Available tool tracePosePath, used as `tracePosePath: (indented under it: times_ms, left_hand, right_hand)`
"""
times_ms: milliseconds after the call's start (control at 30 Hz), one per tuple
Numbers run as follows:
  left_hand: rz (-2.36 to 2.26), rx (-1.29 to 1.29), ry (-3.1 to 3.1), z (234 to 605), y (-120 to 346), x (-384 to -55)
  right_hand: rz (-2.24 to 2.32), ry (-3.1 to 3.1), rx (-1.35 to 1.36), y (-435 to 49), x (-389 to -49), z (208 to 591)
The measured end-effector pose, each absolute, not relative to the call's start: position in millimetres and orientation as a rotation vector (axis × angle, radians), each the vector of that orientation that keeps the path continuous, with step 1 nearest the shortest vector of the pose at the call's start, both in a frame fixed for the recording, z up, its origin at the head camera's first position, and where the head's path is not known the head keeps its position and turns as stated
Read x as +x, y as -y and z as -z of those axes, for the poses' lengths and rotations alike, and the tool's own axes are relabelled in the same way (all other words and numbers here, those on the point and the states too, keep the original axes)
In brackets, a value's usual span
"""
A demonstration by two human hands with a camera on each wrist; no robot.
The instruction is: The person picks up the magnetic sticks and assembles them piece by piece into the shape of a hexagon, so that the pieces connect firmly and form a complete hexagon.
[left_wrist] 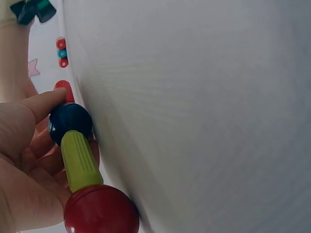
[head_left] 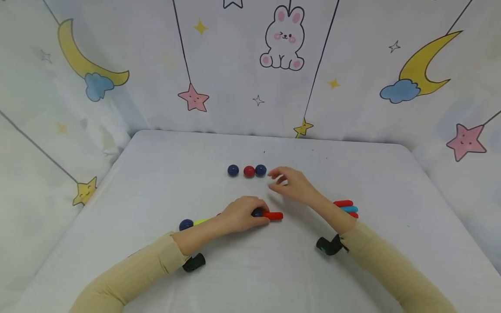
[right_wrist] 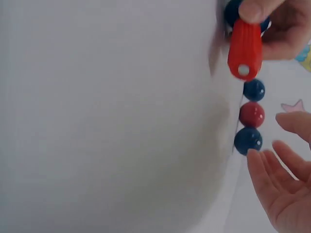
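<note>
My left hand (head_left: 238, 214) grips a chain of magnetic-style balls and rods lying along the table, fingers curled round its right part. At that end a red rod (head_left: 275, 215) sticks out from a blue ball (left_wrist: 69, 121). Behind that ball come a yellow-green rod (left_wrist: 80, 160) and a red ball (left_wrist: 101, 211). Another blue ball (head_left: 186, 224) ends the chain at left; the hand and forearm hide its middle. My right hand (head_left: 291, 184) is raised with loosely bent fingers, holding nothing. Its fingertips are close to a loose blue ball (head_left: 260, 170).
A loose red ball (head_left: 249, 171) and a second blue ball (head_left: 233, 170) stand in a row left of that one. Red and blue rods (head_left: 349, 209) lie beside the right forearm. Black wrist devices (head_left: 194, 262) hang under both sleeves. A patterned curtain (head_left: 242, 65) stands behind the table.
</note>
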State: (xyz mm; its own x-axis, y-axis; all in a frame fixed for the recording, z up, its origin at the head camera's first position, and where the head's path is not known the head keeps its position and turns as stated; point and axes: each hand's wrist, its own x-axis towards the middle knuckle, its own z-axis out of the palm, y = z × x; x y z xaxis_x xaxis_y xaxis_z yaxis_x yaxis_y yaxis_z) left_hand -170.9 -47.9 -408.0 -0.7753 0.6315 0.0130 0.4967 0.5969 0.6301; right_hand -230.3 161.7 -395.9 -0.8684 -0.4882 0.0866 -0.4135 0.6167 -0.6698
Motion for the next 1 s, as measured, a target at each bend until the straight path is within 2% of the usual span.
tracePosePath:
  times_ms: [233,467,733,1000]
  left_hand:
    - [-0.917,0.921,-2.607,407.4,50.3,-171.3]
    - [-0.894,0.928,-2.626,406.1,52.7,-170.0]
    - [-0.888,0.943,-2.636,406.5,51.7,-170.1]
    - [-0.902,0.894,-2.606,407.6,53.9,-171.7]
  right_hand:
    - [0.929,-2.804,-0.642,-134.2,-269.8,396.5]
    - [0.829,-2.791,-0.677,-121.9,-282.9,401.8]
    - [0.906,-2.775,-0.667,-136.3,-274.0,401.5]
    - [1.018,-2.675,-0.576,-166.5,-249.6,404.5]
